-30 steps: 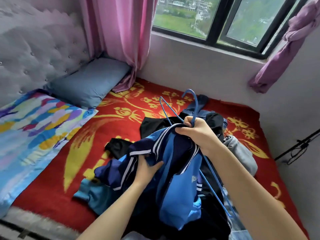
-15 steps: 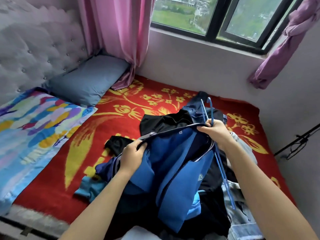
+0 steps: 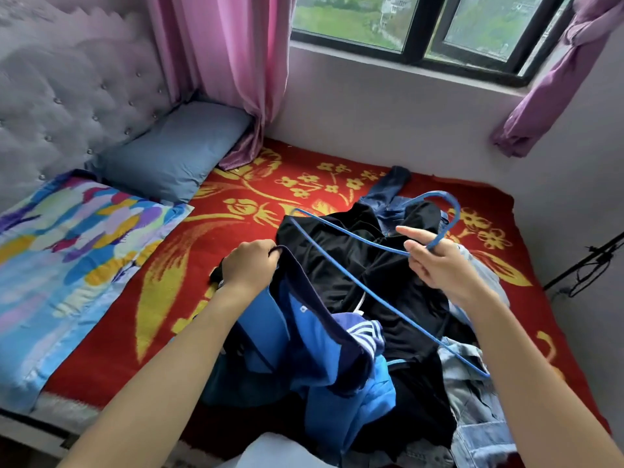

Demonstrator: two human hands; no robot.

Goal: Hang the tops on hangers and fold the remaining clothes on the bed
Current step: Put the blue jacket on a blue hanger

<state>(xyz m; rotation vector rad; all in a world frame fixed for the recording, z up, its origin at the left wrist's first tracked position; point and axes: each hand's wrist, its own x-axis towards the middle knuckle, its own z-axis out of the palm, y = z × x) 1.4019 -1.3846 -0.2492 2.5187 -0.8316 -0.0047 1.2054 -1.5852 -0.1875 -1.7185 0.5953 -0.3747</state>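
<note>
Soft, even daylight from window (image 3: 422,28) at 12–1 o'clock, weak shadows, no glare; headboard (image 3: 67,96) at 10 o'clock blurred, wide-angle bend w/ edges curving, centre fairly sharp.

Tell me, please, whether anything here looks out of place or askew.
The blue hanger is not inside the blue jacket: it slants across the black garment, its neck pinched by the right hand, while the left hand grips the jacket's collar.

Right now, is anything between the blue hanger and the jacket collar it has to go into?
Nothing visible. The right hand holds the blue hanger above the black garment, and the left hand grips the blue jacket by its lifted collar edge beside it. No cloth crosses the gap.
</note>
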